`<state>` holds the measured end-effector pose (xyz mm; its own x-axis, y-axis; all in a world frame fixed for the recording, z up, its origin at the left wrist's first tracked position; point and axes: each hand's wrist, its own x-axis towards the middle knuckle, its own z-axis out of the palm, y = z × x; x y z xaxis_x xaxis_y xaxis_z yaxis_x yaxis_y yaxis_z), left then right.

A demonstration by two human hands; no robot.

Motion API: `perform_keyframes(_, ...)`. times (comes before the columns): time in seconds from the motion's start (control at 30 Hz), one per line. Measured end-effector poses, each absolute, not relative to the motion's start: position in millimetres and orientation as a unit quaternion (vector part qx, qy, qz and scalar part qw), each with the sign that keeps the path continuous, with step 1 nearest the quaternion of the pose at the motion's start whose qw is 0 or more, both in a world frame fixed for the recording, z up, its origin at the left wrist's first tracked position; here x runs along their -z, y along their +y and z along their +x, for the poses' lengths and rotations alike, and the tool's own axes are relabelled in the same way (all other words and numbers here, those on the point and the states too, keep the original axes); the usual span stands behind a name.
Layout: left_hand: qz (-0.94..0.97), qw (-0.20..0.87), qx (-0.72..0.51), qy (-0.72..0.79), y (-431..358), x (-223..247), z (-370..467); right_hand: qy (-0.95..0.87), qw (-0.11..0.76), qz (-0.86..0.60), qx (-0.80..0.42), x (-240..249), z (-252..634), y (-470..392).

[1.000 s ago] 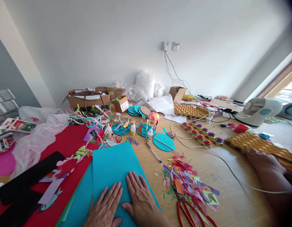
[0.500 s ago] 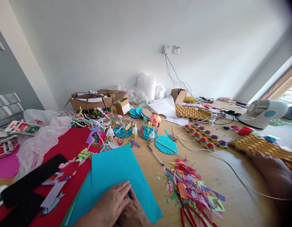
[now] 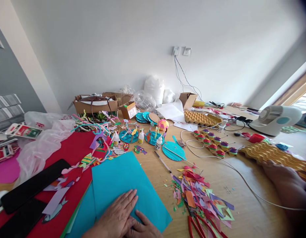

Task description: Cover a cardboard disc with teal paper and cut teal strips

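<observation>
Bottom centre, your left hand (image 3: 119,211): it is lying palm down on the blue sheet, fingers straight and close together, clamping on nothing that you can see.
Bottom edge, your right hand (image 3: 144,228): it is resting on the same sheet just right of your left hand, which is partly covering it; the frame is cutting it off, so I cannot tell whether its fingers are gripping the paper.
Lower centre, blue sheet (image 3: 115,175): it is lying beneath both your hands, its right corner pointing toward the scissors; a second blue sheet (image 3: 85,211) is showing at its lower left.
Lower left, red sheet (image 3: 71,148): it is bearing a black slab (image 3: 35,186) and paper cut-outs (image 3: 72,177).
Lower right of centre, scraps (image 3: 192,183): they are lying in a many-coloured heap, with red-handled scissors (image 3: 190,224) poking out at the bottom edge.
Middle, glue bottle (image 3: 158,143): it is standing upright beside a blue disc (image 3: 176,147), and a pen (image 3: 163,162) is lying below them.
Right side, another person's hand (image 3: 275,170): it is resting by a wavy carton (image 3: 279,153); I cannot tell whether it is gripping.
Upper right of that carton, fan (image 3: 274,120): it is standing near the window.
</observation>
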<state>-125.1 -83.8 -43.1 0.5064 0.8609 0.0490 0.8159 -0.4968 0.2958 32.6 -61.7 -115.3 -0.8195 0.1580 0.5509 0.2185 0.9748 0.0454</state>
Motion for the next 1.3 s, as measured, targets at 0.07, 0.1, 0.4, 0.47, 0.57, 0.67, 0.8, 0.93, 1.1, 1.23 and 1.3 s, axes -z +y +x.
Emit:
perform_keyframes(0.07, 0.867, 0.081, -0.110, 0.480, -85, 47, -125, -0.957, 0.277, -0.084, -0.018, 96, 45, -59)
perform_keyframes(0.1, 0.870, 0.068, -0.114, 0.475, -85, 48, -125, -0.957, 0.278, -0.061, -0.062, 84, 51, -58)
perform_keyframes(0.4, 0.844, -0.146, -0.115, 0.504, -89, 52, -114, -0.917, 0.252, -0.308, -0.020, 51, 74, -46)
perform_keyframes(0.47, 0.843, -0.192, -0.113, 0.489, -93, 54, -112, -0.929, 0.219, -0.297, 0.016, 63, 74, -45)
perform_keyframes(0.57, 0.839, -0.214, -0.103, 0.490, -95, 55, -111, -0.941, 0.173, -0.290, 0.009, 70, 75, -46)
perform_keyframes(0.67, 0.838, -0.196, -0.097, 0.500, -96, 53, -110, -0.944, 0.147, -0.295, -0.013, 65, 78, -47)
perform_keyframes(0.8, 0.838, -0.122, -0.080, 0.526, -105, 50, -111, -0.945, 0.119, -0.301, -0.040, 54, 80, -45)
perform_keyframes(0.93, 0.840, -0.030, -0.064, 0.538, -115, 54, -114, -0.931, 0.121, -0.338, -0.063, 45, 73, -40)
perform_keyframes(1.1, 0.831, 0.022, -0.049, 0.553, -118, 58, -114, -0.935, 0.114, -0.324, -0.090, 47, 64, -40)
perform_keyframes(1.23, 0.826, 0.065, -0.012, 0.559, -114, 47, -113, -0.934, 0.110, -0.328, -0.090, 46, 65, -41)
perform_keyframes(1.3, 0.827, 0.077, -0.005, 0.557, -111, 43, -113, -0.932, 0.104, -0.334, -0.093, 44, 65, -40)
